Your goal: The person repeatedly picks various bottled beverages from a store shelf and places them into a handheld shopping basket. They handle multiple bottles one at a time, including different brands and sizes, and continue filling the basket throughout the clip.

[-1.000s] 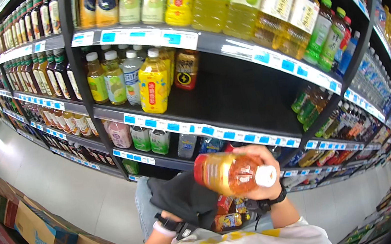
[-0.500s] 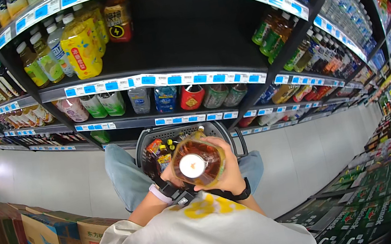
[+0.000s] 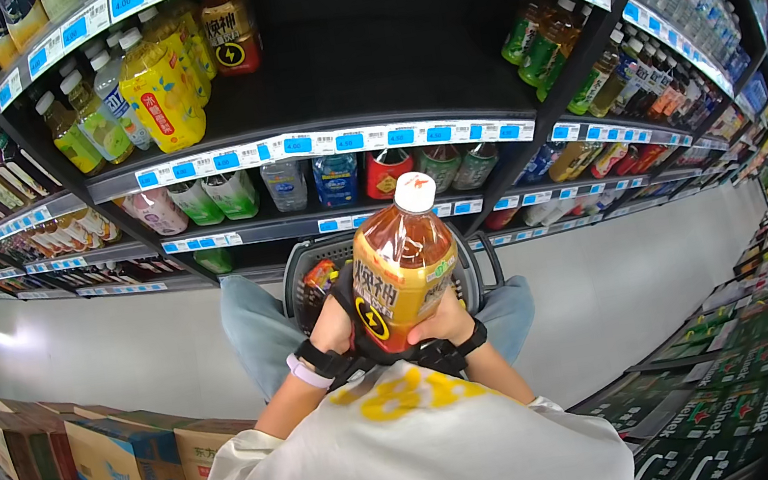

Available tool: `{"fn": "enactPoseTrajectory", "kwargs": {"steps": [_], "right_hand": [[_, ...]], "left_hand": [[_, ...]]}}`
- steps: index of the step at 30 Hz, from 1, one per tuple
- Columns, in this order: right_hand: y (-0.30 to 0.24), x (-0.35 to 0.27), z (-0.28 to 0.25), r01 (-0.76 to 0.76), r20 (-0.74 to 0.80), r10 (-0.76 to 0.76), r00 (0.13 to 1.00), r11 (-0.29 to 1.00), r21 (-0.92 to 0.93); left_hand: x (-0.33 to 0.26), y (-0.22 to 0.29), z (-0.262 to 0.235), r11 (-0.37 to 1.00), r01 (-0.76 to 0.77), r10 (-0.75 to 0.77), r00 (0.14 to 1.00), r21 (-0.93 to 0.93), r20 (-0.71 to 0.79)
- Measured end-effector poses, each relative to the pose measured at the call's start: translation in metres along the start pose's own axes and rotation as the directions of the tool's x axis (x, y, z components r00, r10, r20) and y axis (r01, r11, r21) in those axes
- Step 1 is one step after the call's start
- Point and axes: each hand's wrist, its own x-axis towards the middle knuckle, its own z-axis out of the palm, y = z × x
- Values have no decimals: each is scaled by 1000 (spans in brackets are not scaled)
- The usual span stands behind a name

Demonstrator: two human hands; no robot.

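A large drink bottle with a white cap, amber liquid and a yellow-and-red label stands upright in front of me. My right hand grips its lower right side, thumb across the front. At its lower left is my left hand, closed round the bottle, with its fingertips hidden behind it. Below and beyond the bottle, between my knees, sits a grey shopping basket. A red-orange package shows inside it; the bottle and my hands cover most of the rest.
Ahead rises a dark shelf unit. On its middle level, yellow-wrapped bottles and a similar amber bottle stand left, green-labelled bottles right. Cardboard boxes lie behind me at left, green drink cartons at right.
The bottle has risen and turned from cap-toward-me to upright, its label now showing. My hands have shifted to its lower sides. The shelves sit slightly further right in view.
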Motion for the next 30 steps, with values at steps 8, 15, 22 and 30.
{"fn": "enactPoseTrajectory", "kwargs": {"steps": [8,15,22,30], "right_hand": [[-22,28,45,217,-343,-282,896,952,-217],[-58,25,51,193,-87,-446,891,544,-816],[-64,27,44,272,-29,-412,911,650,-710],[-65,21,53,103,-193,-168,967,946,-309]], "left_hand": [[-15,27,29,793,-348,274,937,501,217],[-23,38,41,581,-476,382,876,660,296],[-35,41,30,406,-466,360,872,786,332],[-18,33,18,964,-208,227,968,-167,108]]}}
